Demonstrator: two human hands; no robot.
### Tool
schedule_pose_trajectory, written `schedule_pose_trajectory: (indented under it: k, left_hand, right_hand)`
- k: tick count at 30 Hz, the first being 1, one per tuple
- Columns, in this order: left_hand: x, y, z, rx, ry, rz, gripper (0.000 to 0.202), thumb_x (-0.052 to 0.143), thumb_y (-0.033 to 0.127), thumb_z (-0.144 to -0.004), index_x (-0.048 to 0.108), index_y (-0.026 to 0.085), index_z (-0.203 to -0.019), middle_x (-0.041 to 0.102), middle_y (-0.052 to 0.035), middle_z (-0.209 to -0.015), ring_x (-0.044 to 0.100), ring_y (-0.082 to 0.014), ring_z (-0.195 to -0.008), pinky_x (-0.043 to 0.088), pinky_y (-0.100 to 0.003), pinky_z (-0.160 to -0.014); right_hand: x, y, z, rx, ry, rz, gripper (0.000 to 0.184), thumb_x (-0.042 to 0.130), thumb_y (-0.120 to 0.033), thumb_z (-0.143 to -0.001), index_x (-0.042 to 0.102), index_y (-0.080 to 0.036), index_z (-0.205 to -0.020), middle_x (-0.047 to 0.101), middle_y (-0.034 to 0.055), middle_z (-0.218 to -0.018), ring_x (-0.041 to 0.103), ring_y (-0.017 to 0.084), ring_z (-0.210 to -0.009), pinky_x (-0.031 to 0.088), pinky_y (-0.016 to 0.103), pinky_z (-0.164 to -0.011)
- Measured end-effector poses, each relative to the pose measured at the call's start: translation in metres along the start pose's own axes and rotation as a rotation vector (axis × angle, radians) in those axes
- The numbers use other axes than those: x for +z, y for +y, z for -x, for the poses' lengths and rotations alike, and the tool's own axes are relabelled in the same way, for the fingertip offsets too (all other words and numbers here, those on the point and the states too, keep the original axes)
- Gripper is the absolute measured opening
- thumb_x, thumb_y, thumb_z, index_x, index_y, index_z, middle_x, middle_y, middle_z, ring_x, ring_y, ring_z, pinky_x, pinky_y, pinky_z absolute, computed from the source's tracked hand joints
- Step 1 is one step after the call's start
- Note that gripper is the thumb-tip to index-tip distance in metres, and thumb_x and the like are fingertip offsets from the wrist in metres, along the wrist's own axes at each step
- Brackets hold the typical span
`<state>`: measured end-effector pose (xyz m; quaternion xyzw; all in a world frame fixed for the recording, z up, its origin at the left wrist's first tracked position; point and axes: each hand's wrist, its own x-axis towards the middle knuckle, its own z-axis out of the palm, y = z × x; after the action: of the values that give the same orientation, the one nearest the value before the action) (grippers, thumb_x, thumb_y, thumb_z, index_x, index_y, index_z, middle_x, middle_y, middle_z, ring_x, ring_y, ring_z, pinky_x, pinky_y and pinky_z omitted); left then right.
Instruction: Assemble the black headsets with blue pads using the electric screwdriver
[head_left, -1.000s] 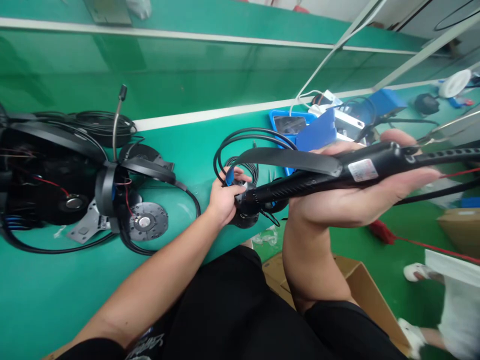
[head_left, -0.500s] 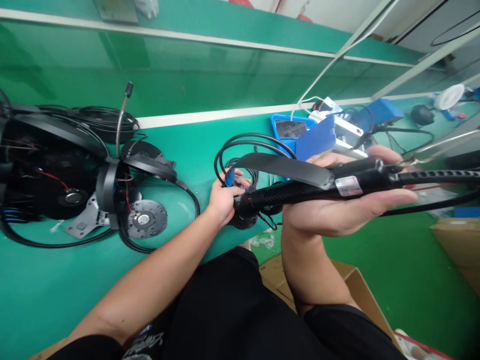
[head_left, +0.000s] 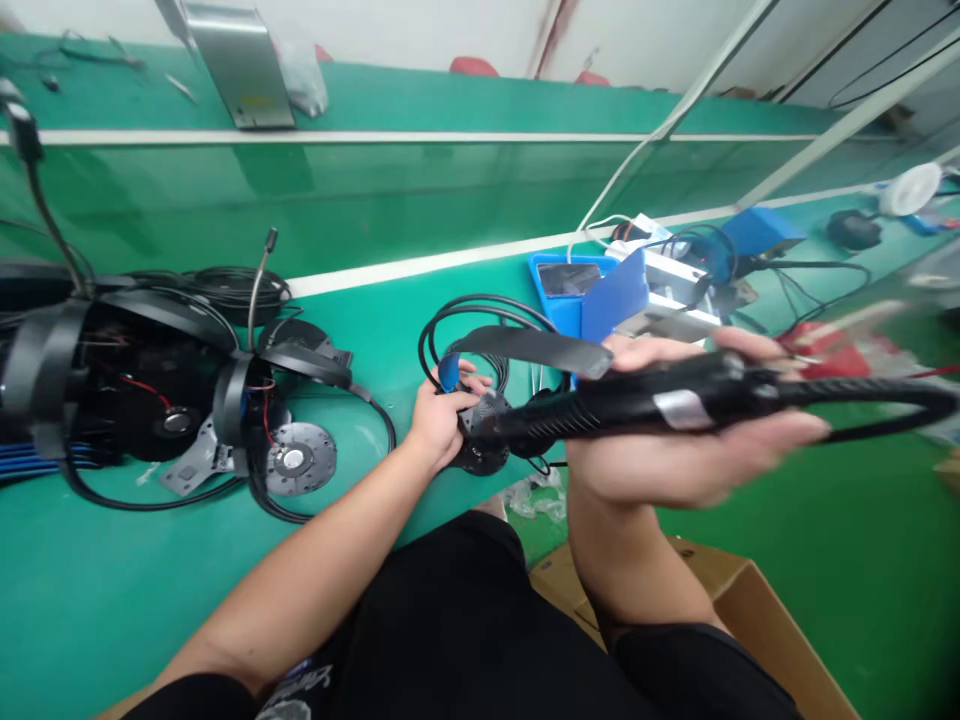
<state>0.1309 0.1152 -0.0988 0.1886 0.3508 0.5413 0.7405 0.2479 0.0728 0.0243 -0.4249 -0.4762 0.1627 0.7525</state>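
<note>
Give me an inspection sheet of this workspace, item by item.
Surface: green workbench, with a white strip along its back edge.
Job's things: black headset with a white label and a blue part near its round end.
Grippers: left hand grips the round end; right hand cradles the labelled section, motion-blurred.
Clutter: headset pile, metal speaker disc, blue tray.
Cables: black cable loops beside the left hand.
Surroundings: cardboard box on the green floor.
</note>
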Motion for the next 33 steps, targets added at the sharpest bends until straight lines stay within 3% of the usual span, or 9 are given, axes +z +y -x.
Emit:
schedule_pose_trajectory:
  k: [6,11,15,18,22,25,27,31,33]
  left_hand:
    - [0.01,0.023,0.003,0.067,0.038,-0.015,0.031,0.072,0.008,-0.053,0.065,0.019,-0.081,0.07,0.0005,-0.068,0.073,-0.0242,-0.091,0.05,-0.045,-0.102]
    - [0.012,0.076,0.018,0.125,0.091,-0.016,0.022,0.07,0.006,-0.058,0.062,0.02,-0.072,0.069,0.0011,-0.071,0.071,-0.0205,-0.091,0.051,-0.042,-0.107]
    - [0.004,0.121,0.036,0.322,0.226,-0.04,0.016,0.065,0.007,-0.059,0.063,0.019,-0.068,0.065,0.0023,-0.068,0.07,-0.0192,-0.085,0.054,-0.045,-0.106]
    - [-0.005,0.146,0.055,0.51,0.352,-0.066,0.016,0.065,0.007,-0.058,0.062,0.02,-0.066,0.062,0.0053,-0.066,0.069,-0.0186,-0.082,0.052,-0.05,-0.114]
    - [-0.019,0.161,0.079,0.637,0.435,-0.181,0.017,0.067,0.009,-0.062,0.062,0.026,-0.064,0.065,0.0062,-0.071,0.07,-0.0234,-0.091,0.045,-0.055,-0.124]
    - [-0.025,0.16,0.091,0.678,0.447,-0.275,0.019,0.066,0.008,-0.066,0.066,0.027,-0.065,0.065,0.0051,-0.076,0.07,-0.0251,-0.099,0.044,-0.052,-0.126]
    - [-0.028,0.157,0.095,0.697,0.442,-0.272,0.019,0.066,0.008,-0.065,0.067,0.026,-0.066,0.064,0.0042,-0.075,0.069,-0.0244,-0.096,0.045,-0.053,-0.124]
    - [-0.034,0.15,0.103,0.617,0.339,-0.303,0.017,0.07,0.012,-0.067,0.069,0.025,-0.077,0.074,0.0018,-0.086,0.07,-0.0259,-0.103,0.055,-0.051,-0.11]
    - [-0.039,0.149,0.109,0.542,0.316,-0.36,0.017,0.076,0.016,-0.071,0.067,0.024,-0.082,0.078,-0.0006,-0.096,0.071,-0.0264,-0.107,0.059,-0.046,-0.103]
  right_hand:
    - [-0.054,-0.038,-0.037,-0.107,0.22,0.047,0.08,-0.005,-0.029,-0.104,0.075,-0.024,-0.099,0.054,0.0035,-0.068,0.058,0.017,-0.056,0.047,0.037,-0.05]
    - [-0.1,0.006,-0.068,-0.054,0.299,0.082,0.052,0.028,-0.047,-0.106,0.072,-0.02,-0.097,0.059,0.0064,-0.072,0.064,0.02,-0.057,0.046,0.037,-0.047]
    - [-0.095,0.06,-0.082,0.024,0.217,0.099,0.039,0.04,-0.054,-0.101,0.059,-0.021,-0.108,0.065,0.0064,-0.079,0.067,0.019,-0.059,0.054,0.037,-0.051]
    - [-0.088,0.095,-0.086,0.005,0.119,0.242,0.038,0.046,-0.058,-0.101,0.053,-0.023,-0.113,0.068,0.0098,-0.1,0.073,0.021,-0.082,0.063,0.042,-0.069]
    - [-0.089,0.125,-0.076,-0.02,0.107,0.394,0.051,0.066,-0.047,-0.092,0.049,-0.022,-0.132,0.067,0.0134,-0.121,0.071,0.027,-0.113,0.059,0.055,-0.1]
    - [-0.085,0.127,-0.044,0.008,0.094,0.527,0.06,0.064,-0.036,-0.092,0.044,-0.021,-0.146,0.062,0.0184,-0.138,0.069,0.029,-0.119,0.059,0.055,-0.099]
    - [-0.076,0.121,-0.013,0.004,-0.053,0.662,0.049,0.055,-0.031,-0.096,0.051,-0.021,-0.143,0.062,0.019,-0.139,0.067,0.03,-0.119,0.059,0.054,-0.097]
    - [-0.05,0.11,0.043,-0.066,-0.611,0.827,0.031,0.052,-0.021,-0.095,0.069,-0.021,-0.121,0.074,0.0132,-0.12,0.063,0.029,-0.117,0.053,0.053,-0.103]
    - [-0.042,0.11,0.059,-0.061,-0.744,0.834,0.03,0.053,-0.017,-0.093,0.072,-0.022,-0.116,0.076,0.0109,-0.114,0.062,0.03,-0.115,0.052,0.051,-0.099]
